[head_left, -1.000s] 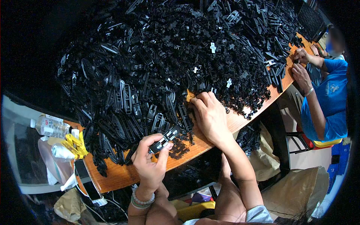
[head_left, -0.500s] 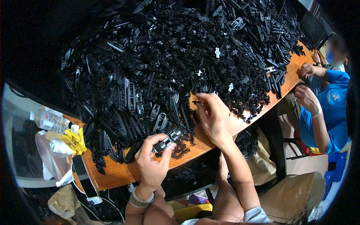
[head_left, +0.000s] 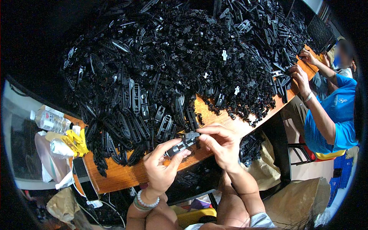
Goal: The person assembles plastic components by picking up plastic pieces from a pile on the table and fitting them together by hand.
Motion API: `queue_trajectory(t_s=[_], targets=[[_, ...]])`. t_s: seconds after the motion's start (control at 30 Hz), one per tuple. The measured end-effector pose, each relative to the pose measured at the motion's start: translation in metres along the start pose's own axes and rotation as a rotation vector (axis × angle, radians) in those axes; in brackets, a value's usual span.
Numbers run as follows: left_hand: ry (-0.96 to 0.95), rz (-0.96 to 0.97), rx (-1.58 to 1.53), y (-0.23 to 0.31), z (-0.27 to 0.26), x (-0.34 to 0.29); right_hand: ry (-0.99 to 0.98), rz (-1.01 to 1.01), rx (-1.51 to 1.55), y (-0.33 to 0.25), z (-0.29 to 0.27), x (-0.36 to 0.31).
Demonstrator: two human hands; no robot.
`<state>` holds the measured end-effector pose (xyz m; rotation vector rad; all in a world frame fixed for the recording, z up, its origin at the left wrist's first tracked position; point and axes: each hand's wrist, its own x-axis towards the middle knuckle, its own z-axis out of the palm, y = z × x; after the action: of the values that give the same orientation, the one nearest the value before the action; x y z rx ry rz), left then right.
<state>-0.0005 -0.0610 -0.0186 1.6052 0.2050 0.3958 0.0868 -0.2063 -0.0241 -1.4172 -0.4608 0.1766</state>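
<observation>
One slim black clip (head_left: 180, 146), pinched in the left hand (head_left: 163, 163), jutting right past its fingertips, small black piece (head_left: 191, 135) gripped by right hand (head_left: 223, 147) against clip's far-right end, wooden table (head_left: 119, 178) beneath.

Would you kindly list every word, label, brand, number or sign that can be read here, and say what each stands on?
No text can be read clearly.
Clear plastic bottle: marks on its label, too small to read.
Co-worker's blue shirt: a small pale print, too blurred to read.
Black part in the left hand: no lettering can be made out.
</observation>
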Motion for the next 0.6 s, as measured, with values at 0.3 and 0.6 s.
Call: queue_trajectory(t_s=[0.3,0.6], targets=[[-0.156,-0.077,-0.3,0.01,0.005,0.003,-0.031,0.003,0.057,-0.014,0.013,-0.015],[-0.135,-0.23,-0.282,0.008,-0.011,-0.001,-0.078,-0.253,-0.293,-0.008,0.008,-0.012]])
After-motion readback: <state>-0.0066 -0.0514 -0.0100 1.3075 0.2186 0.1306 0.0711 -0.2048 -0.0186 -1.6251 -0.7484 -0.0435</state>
